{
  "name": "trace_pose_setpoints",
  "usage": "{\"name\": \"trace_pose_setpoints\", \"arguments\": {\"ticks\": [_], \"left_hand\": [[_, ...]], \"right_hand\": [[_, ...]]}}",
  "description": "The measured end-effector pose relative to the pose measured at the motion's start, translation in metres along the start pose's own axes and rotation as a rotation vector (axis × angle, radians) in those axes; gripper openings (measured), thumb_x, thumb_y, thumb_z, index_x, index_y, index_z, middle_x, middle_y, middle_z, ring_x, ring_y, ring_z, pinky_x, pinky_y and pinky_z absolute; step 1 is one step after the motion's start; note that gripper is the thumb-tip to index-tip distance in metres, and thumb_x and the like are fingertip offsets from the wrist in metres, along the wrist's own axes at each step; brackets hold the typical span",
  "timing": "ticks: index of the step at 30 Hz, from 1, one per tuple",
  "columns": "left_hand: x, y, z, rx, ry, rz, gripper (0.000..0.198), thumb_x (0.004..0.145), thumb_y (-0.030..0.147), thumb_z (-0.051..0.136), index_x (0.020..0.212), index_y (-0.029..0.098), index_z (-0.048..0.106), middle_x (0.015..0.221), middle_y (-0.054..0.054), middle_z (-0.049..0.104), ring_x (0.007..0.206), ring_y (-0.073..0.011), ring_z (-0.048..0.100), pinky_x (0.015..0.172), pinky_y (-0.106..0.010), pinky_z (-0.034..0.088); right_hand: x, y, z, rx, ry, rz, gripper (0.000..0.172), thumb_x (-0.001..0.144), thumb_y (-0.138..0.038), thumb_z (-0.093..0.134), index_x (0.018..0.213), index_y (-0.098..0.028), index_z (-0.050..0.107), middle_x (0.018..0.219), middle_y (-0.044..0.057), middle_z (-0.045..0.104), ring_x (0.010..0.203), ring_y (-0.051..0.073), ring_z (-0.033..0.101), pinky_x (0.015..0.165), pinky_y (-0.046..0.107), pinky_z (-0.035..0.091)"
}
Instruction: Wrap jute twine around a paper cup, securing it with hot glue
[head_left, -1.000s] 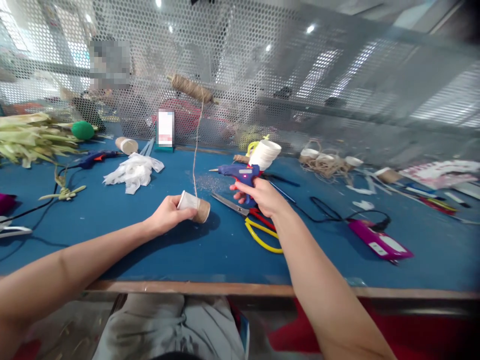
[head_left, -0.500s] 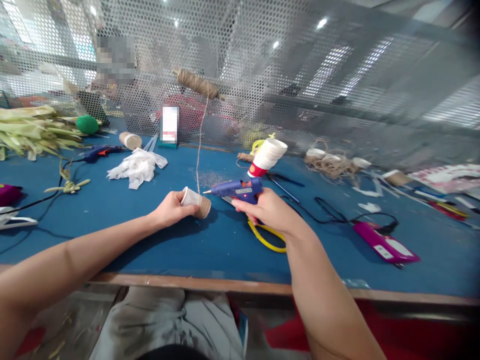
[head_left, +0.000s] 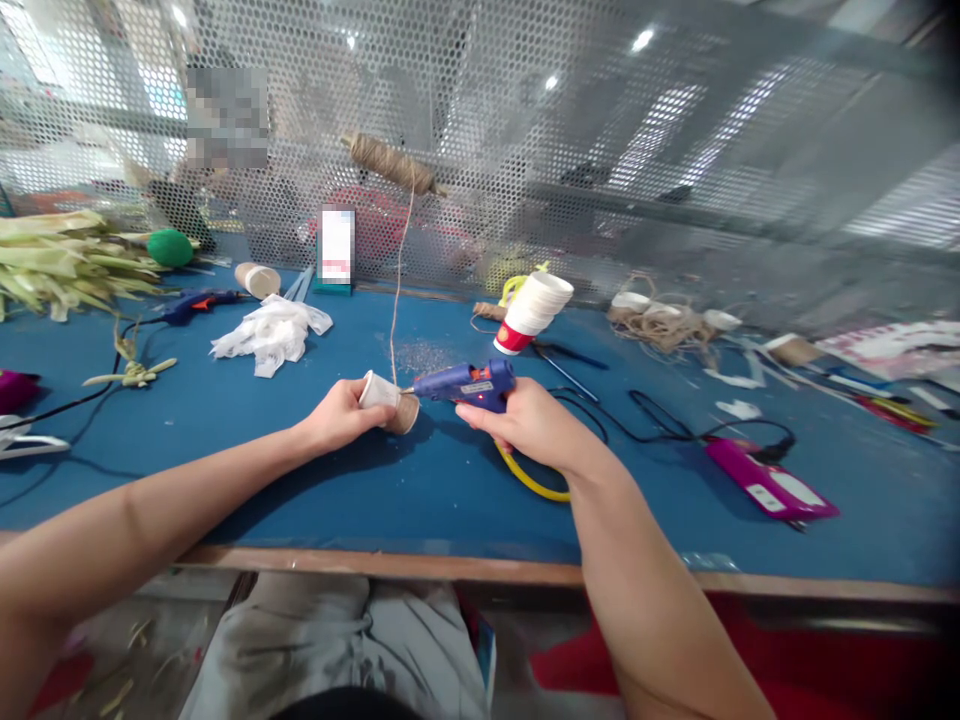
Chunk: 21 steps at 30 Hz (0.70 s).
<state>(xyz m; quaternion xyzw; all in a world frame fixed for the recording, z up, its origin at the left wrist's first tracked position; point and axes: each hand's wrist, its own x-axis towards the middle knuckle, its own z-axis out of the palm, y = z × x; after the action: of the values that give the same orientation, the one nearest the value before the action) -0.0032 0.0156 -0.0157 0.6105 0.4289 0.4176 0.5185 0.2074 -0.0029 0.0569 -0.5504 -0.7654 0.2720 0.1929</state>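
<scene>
The glue gun [head_left: 466, 384] has moved in; its nozzle now points left, touching the cup [head_left: 390, 402]. Left hand [head_left: 339, 414] grips the cup, right hand [head_left: 525, 422] the gun.

I see a blue-topped table [head_left: 300, 500] with a wooden front edge. At upper left lie corn husks [head_left: 52, 262], a blue glue gun [head_left: 196, 303] and a crumpled white sheet [head_left: 270, 333]. A tilted stack of paper cups [head_left: 534, 310] sits at centre, with yellow-handled scissors [head_left: 529, 480] below it. A black cable [head_left: 675, 430] runs to a magenta device [head_left: 772, 490] at right, and tangled twine [head_left: 664, 325] lies above it.
</scene>
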Motion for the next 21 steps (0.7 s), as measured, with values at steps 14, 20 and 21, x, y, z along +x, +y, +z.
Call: {"name": "trace_pose_setpoints", "arguments": {"ticks": [14,20,21], "left_hand": [[0.0005,0.0036,-0.0009,0.039,0.004,-0.025,0.032,0.061,0.032,0.055,0.081,0.009,0.062,0.077,-0.004,0.067,0.075,-0.0198,0.060,0.073,-0.030,0.044],[0.0003,0.0044,0.0001,0.052,0.013,-0.021,0.029,0.060,0.031,0.054,0.078,0.009,0.062,0.072,-0.003,0.066,0.070,-0.0180,0.059,0.070,-0.028,0.044],[0.0004,0.0042,0.0002,0.050,0.012,-0.022,0.029,0.060,0.031,0.054,0.078,0.009,0.062,0.073,-0.003,0.066,0.070,-0.0180,0.059,0.070,-0.029,0.044]], "right_hand": [[-0.0009,0.0013,-0.0010,0.007,0.023,0.005,0.024,0.071,-0.037,0.054,0.056,-0.019,0.048,0.036,-0.004,0.046,0.034,0.010,0.044,0.040,0.024,0.038],[0.0012,0.0022,0.0010,0.004,0.031,0.002,0.023,0.071,-0.038,0.054,0.060,-0.018,0.051,0.036,-0.004,0.046,0.034,0.011,0.046,0.041,0.024,0.039],[0.0009,0.0015,0.0013,0.002,0.032,-0.003,0.024,0.071,-0.038,0.054,0.057,-0.018,0.050,0.035,-0.004,0.046,0.034,0.011,0.045,0.041,0.024,0.039]]}}
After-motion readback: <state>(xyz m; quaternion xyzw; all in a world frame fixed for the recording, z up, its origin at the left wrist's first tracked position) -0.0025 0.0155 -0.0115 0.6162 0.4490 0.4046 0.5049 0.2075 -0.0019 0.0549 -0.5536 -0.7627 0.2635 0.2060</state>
